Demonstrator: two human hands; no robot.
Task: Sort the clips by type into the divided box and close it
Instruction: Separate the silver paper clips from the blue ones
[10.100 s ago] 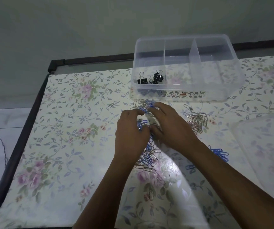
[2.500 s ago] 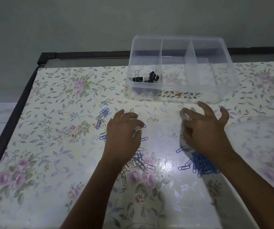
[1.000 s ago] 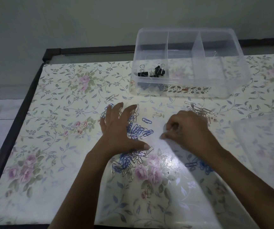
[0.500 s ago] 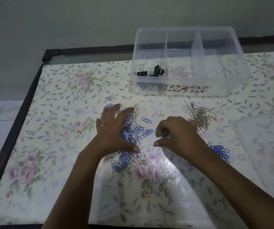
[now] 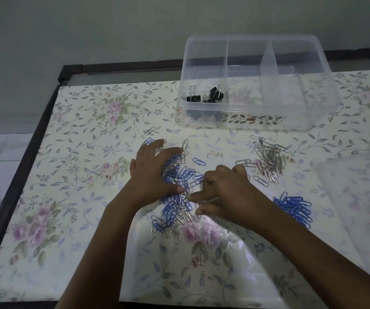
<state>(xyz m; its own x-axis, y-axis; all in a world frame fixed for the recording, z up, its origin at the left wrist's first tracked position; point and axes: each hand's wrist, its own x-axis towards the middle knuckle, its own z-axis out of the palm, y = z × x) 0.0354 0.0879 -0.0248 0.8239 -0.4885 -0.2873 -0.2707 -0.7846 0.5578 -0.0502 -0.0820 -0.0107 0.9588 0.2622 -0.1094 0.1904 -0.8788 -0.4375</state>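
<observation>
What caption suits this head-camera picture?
Two hands separate mixed paper clips before a divided box.

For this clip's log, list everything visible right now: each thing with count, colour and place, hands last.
divided box: one, clear plastic, open, far side of the table, three compartments.
binder clips: a few, black, left compartment of the box.
mixed clip pile: many, blue and silver, centre, between the hands.
silver paper clips: one sorted pile, right of centre, near the box.
blue paper clips: one sorted pile, right, beside the right forearm.
lid: one, clear, right edge.
table cover: one, floral.
left hand: spread over the mixed pile.
right hand: picking at the pile's edge; grasp unclear.
</observation>
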